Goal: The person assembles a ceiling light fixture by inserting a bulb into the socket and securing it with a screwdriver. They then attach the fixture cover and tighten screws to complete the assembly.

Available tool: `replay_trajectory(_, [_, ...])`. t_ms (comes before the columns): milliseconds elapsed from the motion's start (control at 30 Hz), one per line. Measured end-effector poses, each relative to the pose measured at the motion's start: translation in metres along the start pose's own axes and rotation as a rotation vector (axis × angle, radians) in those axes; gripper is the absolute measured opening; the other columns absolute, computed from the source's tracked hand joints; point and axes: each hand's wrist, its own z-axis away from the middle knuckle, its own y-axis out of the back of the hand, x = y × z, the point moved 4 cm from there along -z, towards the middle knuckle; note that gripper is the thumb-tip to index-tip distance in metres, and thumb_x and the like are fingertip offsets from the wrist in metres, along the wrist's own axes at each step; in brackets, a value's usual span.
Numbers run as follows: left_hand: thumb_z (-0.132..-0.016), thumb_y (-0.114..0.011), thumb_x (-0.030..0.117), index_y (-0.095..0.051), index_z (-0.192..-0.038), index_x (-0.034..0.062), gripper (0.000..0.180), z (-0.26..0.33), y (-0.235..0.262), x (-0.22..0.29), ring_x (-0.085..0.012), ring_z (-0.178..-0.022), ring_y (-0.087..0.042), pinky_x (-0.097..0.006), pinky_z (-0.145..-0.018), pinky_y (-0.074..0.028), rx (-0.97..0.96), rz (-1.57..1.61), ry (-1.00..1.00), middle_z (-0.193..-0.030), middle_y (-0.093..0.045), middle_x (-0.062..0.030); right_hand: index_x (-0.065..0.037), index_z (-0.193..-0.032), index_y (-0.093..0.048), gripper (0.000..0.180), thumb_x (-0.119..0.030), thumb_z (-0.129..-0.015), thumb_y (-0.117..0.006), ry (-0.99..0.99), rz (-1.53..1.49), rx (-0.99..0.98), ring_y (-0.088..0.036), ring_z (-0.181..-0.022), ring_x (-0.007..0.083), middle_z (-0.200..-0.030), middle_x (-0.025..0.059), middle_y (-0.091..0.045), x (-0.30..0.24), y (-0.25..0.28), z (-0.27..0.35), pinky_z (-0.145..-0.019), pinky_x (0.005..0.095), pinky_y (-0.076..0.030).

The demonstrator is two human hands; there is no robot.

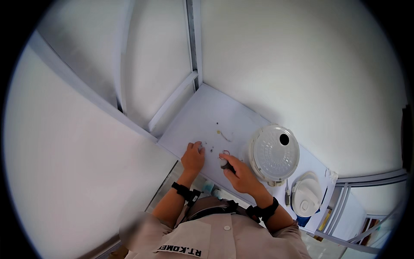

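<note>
a: and we're in close at the table (241,116), with the big round drum (276,159) as our marker. where's the right hand (244,177)?

b: just left of the drum, and it's grasping! thumb and fingers are wrapped round a small rounded piece (224,163), pale on the end, dark along the body.

a: so that piece sits left of the drum too, up in the fingers. any wire?

b: a reddish wire (227,152) curls right beside it, between piece and drum.

a: and the left hand (193,159)?

b: farther out to the drum's left, fingers curled low by the tabletop. whether they're pinching anything, i cannot tell.

a: loose parts?

b: left of the drum, a thin wire with a yellowish end (219,132), plus tiny dark bits (211,150) between the hands.

a: and the near side?

b: a grey-handled tool (287,196) just below the drum, then a white rounded casing (306,196) beyond it, lower right of the drum.
</note>
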Motion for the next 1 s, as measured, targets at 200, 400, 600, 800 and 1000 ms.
replay_trajectory(200, [-0.1, -0.066, 0.025, -0.073, -0.106, 0.014, 0.014, -0.006, 0.0, 0.004, -0.0327, -0.09, -0.071, -0.044, -0.075, -0.057, 0.021, -0.069, -0.065, -0.108, -0.068, -0.0041, -0.004, -0.149, -0.054, 0.05, -0.006, -0.099, -0.06, -0.002, 0.039, -0.03, -0.064, -0.096, 0.0236, -0.117, 0.0155, -0.069, -0.006, 0.004, -0.002, -0.091, 0.0348, -0.051])
replay_trajectory(400, [-0.1, -0.07, 0.019, -0.073, -0.108, 0.0076, 0.014, -0.009, -0.003, 0.009, -0.0205, -0.076, -0.067, -0.036, -0.068, -0.054, -0.126, 0.429, -0.008, -0.095, -0.072, -0.0032, -0.004, -0.149, -0.053, 0.05, -0.01, -0.1, -0.061, -0.057, -0.059, -0.02, -0.067, -0.105, 0.0291, -0.121, 0.0186, -0.067, -0.012, 0.01, 0.006, -0.096, 0.039, -0.051])
replay_trajectory(600, [-0.102, -0.071, 0.012, -0.073, -0.112, 0.0009, 0.015, 0.018, 0.062, 0.105, -0.0078, -0.078, -0.062, -0.025, -0.069, -0.051, -0.597, 1.123, 0.081, -0.092, -0.074, -0.0007, -0.002, -0.15, -0.051, 0.05, 0.001, -0.1, -0.058, -0.024, -0.316, 0.06, -0.066, -0.11, 0.0206, -0.131, 0.0142, -0.065, -0.048, 0.027, 0.02, -0.096, 0.0334, -0.052])
replay_trajectory(800, [-0.104, -0.068, 0.011, -0.072, -0.119, 0.0009, 0.018, 0.042, 0.079, 0.152, -0.0078, -0.08, -0.062, -0.025, -0.071, -0.052, -0.565, 1.009, -0.158, -0.096, -0.075, -0.0032, -0.002, -0.153, -0.046, 0.049, -0.007, -0.106, -0.06, 0.175, -0.458, 0.219, -0.064, -0.106, 0.0173, -0.127, 0.0103, -0.063, -0.07, 0.051, 0.051, -0.094, 0.0335, -0.052])
replay_trajectory(1000, [-0.104, -0.068, 0.009, -0.073, -0.114, 0.0014, 0.014, 0.061, 0.06, 0.173, -0.0079, -0.083, -0.065, -0.026, -0.075, -0.055, -0.674, 1.017, -0.239, -0.101, -0.077, -0.0038, -0.002, -0.155, -0.04, 0.054, -0.021, -0.109, -0.06, 0.4, -0.433, 0.487, -0.064, -0.104, 0.0195, -0.126, 0.0149, -0.059, -0.089, 0.086, 0.086, -0.093, 0.0359, -0.054])
